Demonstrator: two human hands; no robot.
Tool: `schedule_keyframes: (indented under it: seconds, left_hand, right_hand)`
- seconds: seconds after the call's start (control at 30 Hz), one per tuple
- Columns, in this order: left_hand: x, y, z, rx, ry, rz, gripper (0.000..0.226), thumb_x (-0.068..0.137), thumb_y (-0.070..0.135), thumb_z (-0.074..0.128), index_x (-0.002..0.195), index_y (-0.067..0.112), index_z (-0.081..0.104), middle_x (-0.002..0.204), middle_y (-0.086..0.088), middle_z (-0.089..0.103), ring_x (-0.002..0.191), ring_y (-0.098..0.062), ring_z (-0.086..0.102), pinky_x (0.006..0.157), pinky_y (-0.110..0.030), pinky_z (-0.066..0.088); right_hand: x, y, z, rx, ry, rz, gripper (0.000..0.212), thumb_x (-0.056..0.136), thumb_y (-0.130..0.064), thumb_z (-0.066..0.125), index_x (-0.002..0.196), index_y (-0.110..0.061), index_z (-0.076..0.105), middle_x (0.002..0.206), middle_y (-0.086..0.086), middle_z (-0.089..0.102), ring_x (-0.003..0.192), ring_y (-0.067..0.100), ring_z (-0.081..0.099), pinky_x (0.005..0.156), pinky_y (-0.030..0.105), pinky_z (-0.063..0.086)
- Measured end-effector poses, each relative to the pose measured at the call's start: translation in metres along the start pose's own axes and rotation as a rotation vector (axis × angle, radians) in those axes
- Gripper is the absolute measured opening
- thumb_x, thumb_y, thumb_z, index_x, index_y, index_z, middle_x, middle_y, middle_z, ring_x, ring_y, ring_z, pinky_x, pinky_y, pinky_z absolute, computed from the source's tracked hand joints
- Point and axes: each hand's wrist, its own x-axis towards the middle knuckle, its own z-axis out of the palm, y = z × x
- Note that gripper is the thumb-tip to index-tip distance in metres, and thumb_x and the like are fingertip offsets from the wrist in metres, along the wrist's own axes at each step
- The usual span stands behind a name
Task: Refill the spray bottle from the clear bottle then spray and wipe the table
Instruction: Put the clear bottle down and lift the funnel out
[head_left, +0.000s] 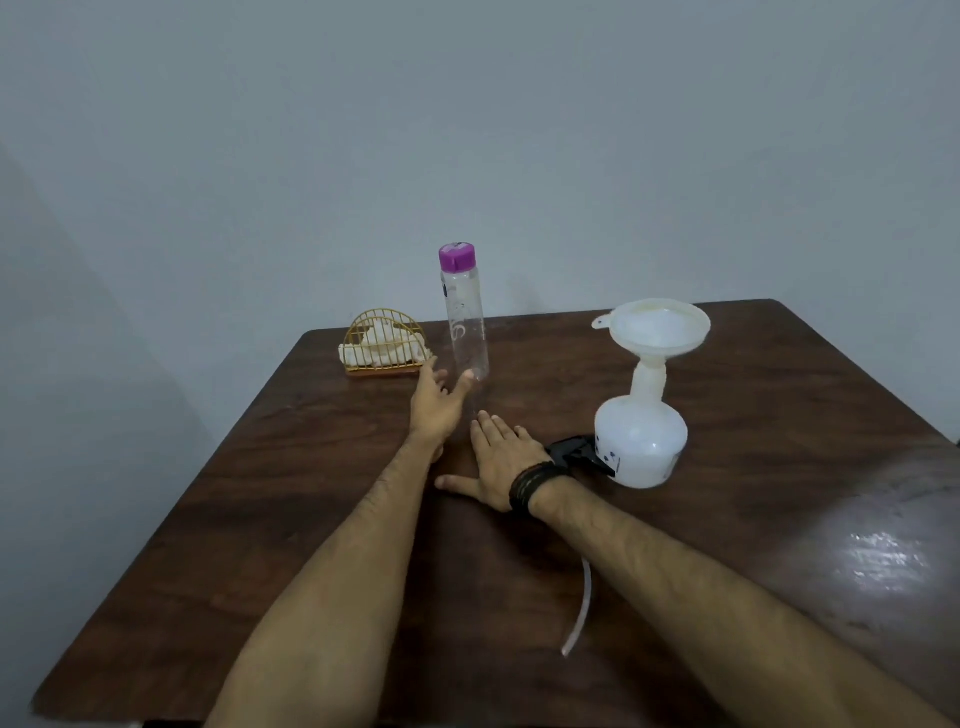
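Both hands (470, 431) open (flat) — clear bottle (464, 312) upright.

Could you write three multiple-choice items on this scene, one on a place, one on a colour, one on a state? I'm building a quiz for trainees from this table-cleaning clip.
1. Where does the funnel sit?
A. In the neck of the spray bottle
B. Flat on the table
C. Inside the wire holder

2. What colour is the cap of the clear bottle?
A. Black
B. Purple
C. Yellow

3. How is the right hand?
A. Gripping the clear bottle
B. Holding the funnel
C. Lying flat and open on the table

Key: 1 A, the funnel stands upright in the spray bottle's open neck. 2 B, the cap on top of the upright clear bottle is purple. 3 C, its fingers are spread straight on the wood and hold nothing, while the left hand reaches toward the clear bottle's base.
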Motion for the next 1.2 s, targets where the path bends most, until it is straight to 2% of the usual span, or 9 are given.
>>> schedule_keyframes:
  seconds: [0.1, 0.2, 0.37, 0.6, 0.73, 0.83, 1.0, 1.1, 1.2]
  left_hand:
    - [-0.025, 0.0, -0.014, 0.165, -0.048, 0.088, 0.06, 0.099, 0.032, 0.06, 0.153, 0.013, 0.039, 0.153, -0.011, 0.047, 0.14, -0.022, 0.045, 0.117, -0.038, 0.037]
    - [-0.049, -0.002, -0.021, 0.39, -0.148, 0.227, 0.052, 0.104, 0.03, 0.05, 0.152, 0.011, 0.042, 0.156, -0.008, 0.043, 0.146, -0.023, 0.038, 0.121, -0.036, 0.028]
    - [-0.07, -0.001, -0.008, 1.011, -0.371, 0.292, 0.059, 0.107, 0.046, 0.025, 0.16, 0.022, 0.019, 0.169, -0.002, 0.013, 0.156, -0.021, 0.009, 0.125, -0.049, 0.003]
    - [-0.083, 0.004, -0.002, 1.121, -0.376, 0.215, 0.067, 0.104, 0.057, 0.017, 0.161, 0.024, 0.011, 0.17, -0.001, 0.003, 0.156, -0.021, 0.0, 0.124, -0.048, 0.0]
    - [-0.093, 0.008, -0.002, 1.045, -0.373, 0.197, 0.066, 0.104, 0.058, 0.017, 0.16, 0.024, 0.019, 0.169, -0.001, 0.009, 0.156, -0.021, 0.003, 0.125, -0.048, 0.0]
    - [-0.103, 0.019, -0.003, 0.744, -0.373, 0.141, 0.063, 0.104, 0.059, 0.017, 0.151, 0.028, 0.044, 0.164, 0.003, 0.028, 0.154, -0.017, 0.017, 0.125, -0.045, 0.003]
    - [-0.111, 0.017, 0.003, 0.27, -0.345, -0.044, 0.068, 0.068, 0.094, 0.05, 0.098, 0.04, 0.078, 0.109, 0.009, 0.075, 0.113, -0.017, 0.066, 0.106, -0.05, 0.046]
    - [-0.109, 0.013, 0.011, 0.166, -0.285, -0.062, 0.062, 0.055, 0.083, 0.075, 0.069, 0.022, 0.074, 0.084, 0.001, 0.077, 0.091, -0.023, 0.071, 0.095, -0.057, 0.052]
    - [-0.109, 0.019, 0.015, 0.06, -0.223, -0.153, 0.046, 0.058, 0.067, 0.081, 0.062, 0.022, 0.072, 0.084, -0.007, 0.077, 0.096, -0.031, 0.071, 0.096, -0.055, 0.052]
  right_hand:
    - [-0.008, -0.005, -0.007, -0.066, 0.042, 0.018, 0.104, 0.087, -0.08, 0.035, 0.157, -0.005, 0.02, 0.166, 0.014, 0.018, 0.152, 0.027, 0.021, 0.123, 0.051, 0.015]
    - [-0.027, -0.01, -0.011, -0.114, 0.234, -0.023, 0.078, 0.092, -0.064, 0.052, 0.144, -0.007, 0.043, 0.143, 0.012, 0.051, 0.133, 0.029, 0.045, 0.118, 0.05, 0.025]
    - [-0.065, 0.002, -0.012, -0.169, 0.453, 0.055, 0.054, 0.091, -0.047, 0.059, 0.132, -0.012, 0.054, 0.133, 0.009, 0.054, 0.126, 0.027, 0.045, 0.104, 0.043, 0.038]
    - [-0.095, 0.032, 0.005, 0.067, 0.394, 0.15, 0.051, 0.097, -0.043, 0.057, 0.141, -0.02, 0.046, 0.14, 0.009, 0.042, 0.116, 0.028, 0.058, 0.089, 0.04, 0.052]
    - [-0.094, 0.037, 0.009, 0.246, 0.428, 0.037, 0.04, 0.096, -0.024, 0.062, 0.134, -0.019, 0.053, 0.133, 0.005, 0.051, 0.111, 0.025, 0.062, 0.092, 0.039, 0.054]
    - [-0.088, 0.04, 0.009, 0.394, 0.516, 0.037, 0.036, 0.091, -0.021, 0.07, 0.125, -0.019, 0.059, 0.122, 0.002, 0.06, 0.104, 0.02, 0.063, 0.092, 0.033, 0.053]
    - [-0.079, 0.037, 0.01, 0.637, 0.657, 0.052, 0.034, 0.083, -0.013, 0.078, 0.113, -0.017, 0.062, 0.108, -0.002, 0.065, 0.08, 0.008, 0.06, 0.078, 0.025, 0.056]
    - [-0.078, 0.039, 0.012, 0.717, 0.635, 0.026, 0.042, 0.08, -0.012, 0.08, 0.115, -0.02, 0.058, 0.109, -0.001, 0.065, 0.085, 0.009, 0.065, 0.081, 0.033, 0.06]
    - [-0.086, 0.041, 0.011, 0.684, 0.68, 0.015, 0.045, 0.082, -0.025, 0.079, 0.121, -0.024, 0.057, 0.113, -0.007, 0.063, 0.088, 0.005, 0.062, 0.079, 0.026, 0.058]
